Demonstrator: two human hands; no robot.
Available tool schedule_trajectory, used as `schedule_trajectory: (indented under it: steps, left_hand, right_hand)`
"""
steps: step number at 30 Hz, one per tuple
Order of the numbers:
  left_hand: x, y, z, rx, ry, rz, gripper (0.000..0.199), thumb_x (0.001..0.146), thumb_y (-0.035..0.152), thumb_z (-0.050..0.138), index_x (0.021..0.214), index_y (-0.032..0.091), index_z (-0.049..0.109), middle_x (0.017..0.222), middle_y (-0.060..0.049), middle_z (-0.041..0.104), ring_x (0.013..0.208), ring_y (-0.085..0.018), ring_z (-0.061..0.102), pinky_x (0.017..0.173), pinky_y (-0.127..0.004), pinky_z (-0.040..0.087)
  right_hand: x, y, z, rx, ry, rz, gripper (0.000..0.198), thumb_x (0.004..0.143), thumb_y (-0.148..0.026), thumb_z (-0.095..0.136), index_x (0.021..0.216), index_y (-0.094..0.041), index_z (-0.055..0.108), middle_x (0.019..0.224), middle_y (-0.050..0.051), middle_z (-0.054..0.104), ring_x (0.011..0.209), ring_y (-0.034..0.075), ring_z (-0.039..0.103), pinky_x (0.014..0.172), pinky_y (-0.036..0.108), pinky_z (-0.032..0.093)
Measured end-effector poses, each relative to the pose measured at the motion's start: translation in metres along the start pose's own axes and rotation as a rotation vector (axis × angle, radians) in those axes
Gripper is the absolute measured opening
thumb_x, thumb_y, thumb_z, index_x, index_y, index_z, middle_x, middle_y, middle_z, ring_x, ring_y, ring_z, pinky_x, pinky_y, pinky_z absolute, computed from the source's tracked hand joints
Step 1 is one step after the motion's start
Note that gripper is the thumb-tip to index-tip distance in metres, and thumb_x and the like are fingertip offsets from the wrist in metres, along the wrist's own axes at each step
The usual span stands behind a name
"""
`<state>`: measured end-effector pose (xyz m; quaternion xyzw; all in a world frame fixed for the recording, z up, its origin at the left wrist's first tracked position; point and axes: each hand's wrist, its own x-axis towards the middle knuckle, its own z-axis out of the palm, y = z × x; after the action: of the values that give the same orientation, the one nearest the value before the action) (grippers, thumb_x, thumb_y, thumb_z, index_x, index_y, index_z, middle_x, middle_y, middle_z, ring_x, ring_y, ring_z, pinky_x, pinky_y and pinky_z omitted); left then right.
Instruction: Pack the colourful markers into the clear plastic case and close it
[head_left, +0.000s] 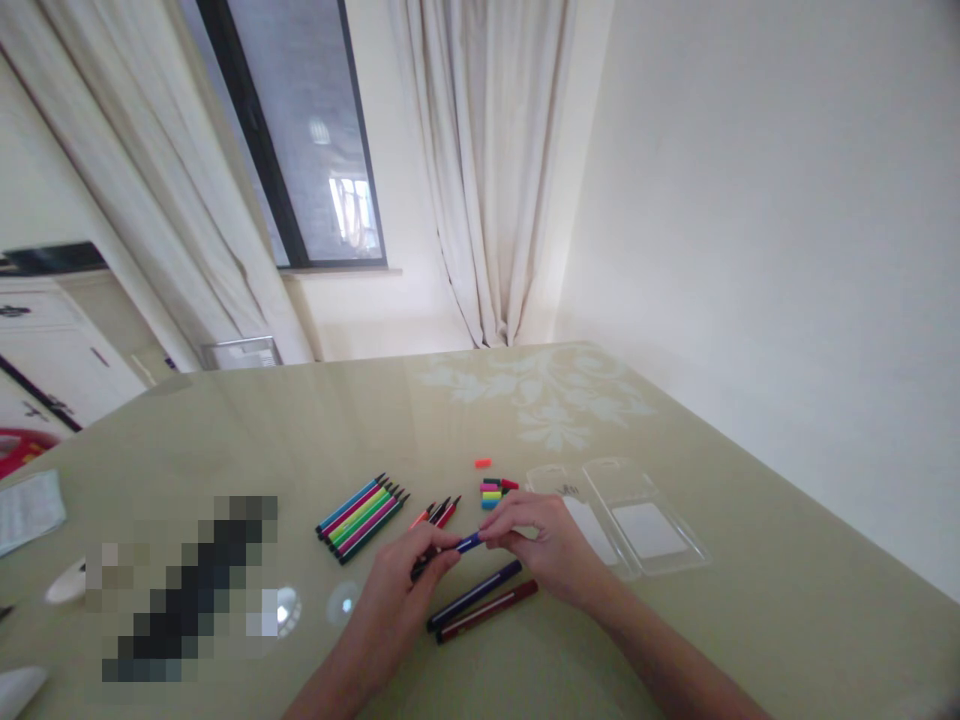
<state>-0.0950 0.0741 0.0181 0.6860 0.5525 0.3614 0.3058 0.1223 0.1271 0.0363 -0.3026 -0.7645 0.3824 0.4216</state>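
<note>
Between my two hands is a blue marker pen (469, 543). My left hand (405, 578) is closed round its barrel, and my right hand (551, 545) pinches the cap end. Just below the hands lie a capped dark blue marker (476, 594) and a capped brown marker (487, 612). To the left, a row of uncapped markers (364, 520) lies side by side with tips pointing away. A few more uncapped markers (448, 512), orange, black and red, are partly hidden behind my left hand. Several loose caps (492, 497) sit beyond my right hand.
An open clear plastic case (694, 545) lies right of my right hand. An orange cap (483, 463) is farther back. A blurred-out dark object (191, 590) lies at the left, with papers (30, 510) beyond. The table (750, 620) meets a wall on the right.
</note>
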Motion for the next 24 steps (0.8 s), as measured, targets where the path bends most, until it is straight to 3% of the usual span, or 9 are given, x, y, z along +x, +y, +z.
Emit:
schedule_trajectory:
  steps: [8, 13, 17, 20, 24]
  left_hand:
    - [0.001, 0.006, -0.005, 0.018, 0.005, -0.003, 0.029, 0.095, 0.045, 0.054, 0.100, 0.024, 0.074, 0.088, -0.002, 0.074, 0.079, -0.018, 0.067, 0.069, -0.026, 0.051]
    - [-0.005, -0.006, 0.002, 0.307, 0.009, 0.191, 0.028, 0.097, 0.043, 0.053, 0.113, 0.029, 0.071, 0.107, -0.005, 0.074, 0.096, -0.021, 0.069, 0.086, -0.031, 0.054]
    - [-0.009, -0.010, 0.008, 0.501, -0.029, 0.260, 0.030, 0.102, 0.034, 0.040, 0.104, 0.027, 0.069, 0.096, -0.006, 0.074, 0.085, -0.019, 0.070, 0.075, -0.026, 0.053]
    - [-0.010, -0.002, 0.007, 0.521, -0.106, 0.264, 0.031, 0.103, 0.033, 0.036, 0.106, 0.027, 0.067, 0.094, -0.005, 0.074, 0.082, -0.018, 0.070, 0.069, -0.023, 0.051]
    - [-0.010, 0.003, 0.002, 0.529, -0.120, 0.282, 0.029, 0.104, 0.036, 0.037, 0.107, 0.029, 0.066, 0.096, -0.003, 0.075, 0.083, -0.017, 0.072, 0.069, -0.023, 0.051]
  right_hand:
    - [0.003, 0.007, 0.001, 0.026, 0.018, 0.041, 0.008, 0.085, -0.032, 0.077, 0.089, -0.026, 0.081, 0.085, 0.003, 0.078, 0.083, 0.018, 0.071, 0.081, 0.030, 0.056]
    - [0.000, -0.001, 0.006, -0.044, -0.076, 0.040, 0.014, 0.087, -0.035, 0.075, 0.096, -0.025, 0.079, 0.087, 0.002, 0.077, 0.081, 0.017, 0.070, 0.077, 0.028, 0.054]
    - [-0.003, -0.008, 0.010, -0.072, -0.113, -0.001, 0.012, 0.089, -0.036, 0.072, 0.095, -0.028, 0.080, 0.085, 0.001, 0.077, 0.081, 0.017, 0.070, 0.080, 0.030, 0.054]
    - [-0.003, -0.009, 0.010, -0.074, -0.120, 0.007, 0.011, 0.088, -0.037, 0.074, 0.092, -0.029, 0.080, 0.083, 0.001, 0.078, 0.080, 0.018, 0.071, 0.080, 0.030, 0.054]
    - [-0.005, -0.011, 0.009, -0.079, -0.112, 0.041, 0.009, 0.087, -0.034, 0.074, 0.091, -0.029, 0.080, 0.082, -0.001, 0.078, 0.078, 0.017, 0.071, 0.077, 0.027, 0.053]
